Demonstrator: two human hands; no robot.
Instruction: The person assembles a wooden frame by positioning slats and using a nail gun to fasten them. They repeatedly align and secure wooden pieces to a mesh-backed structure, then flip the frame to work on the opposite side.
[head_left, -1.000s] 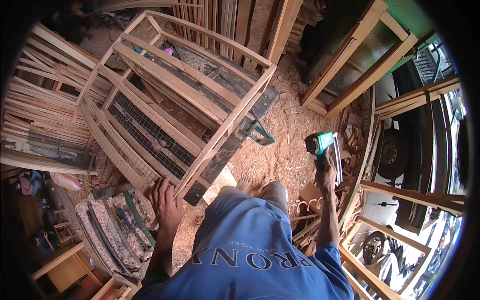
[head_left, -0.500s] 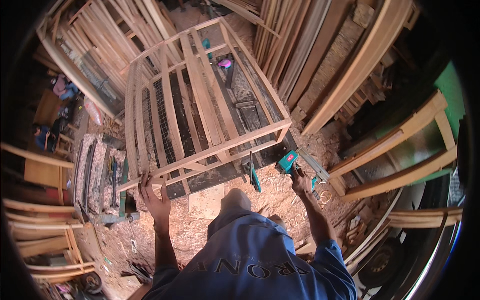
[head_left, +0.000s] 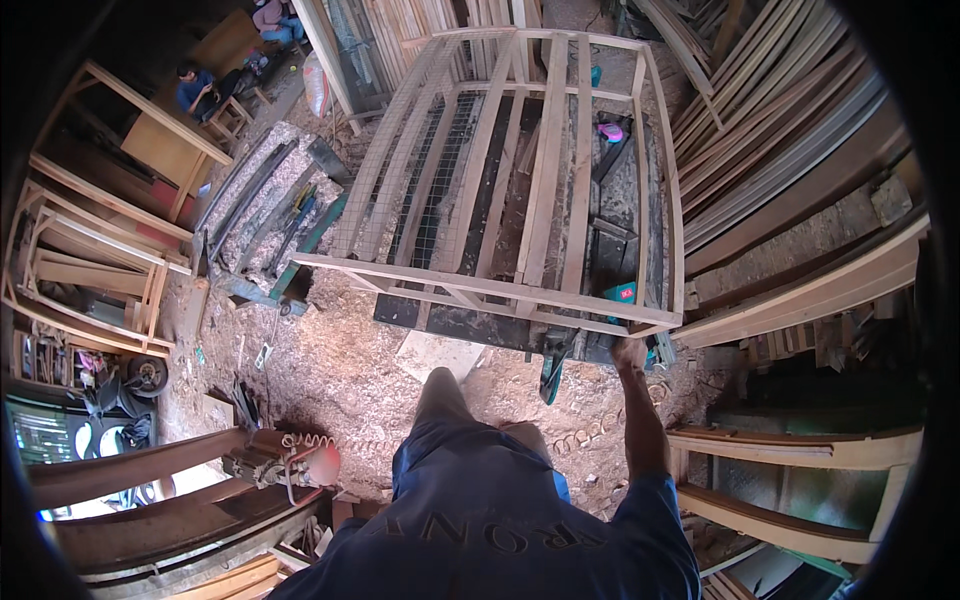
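Working at the wooden frame [head_left: 543, 165], the right hand [head_left: 630, 352] is by its near right corner, beside the teal power tool [head_left: 622, 293]; whether the fingers grip, I can't tell. A steady, square hold would serve best.

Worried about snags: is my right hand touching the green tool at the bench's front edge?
Apart. The head view shows a gap, with floor visible, between your right hand and the green tool.

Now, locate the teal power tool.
Head view: the teal power tool is right of centre, in the right hand, at the near-right corner of the slatted wooden frame.
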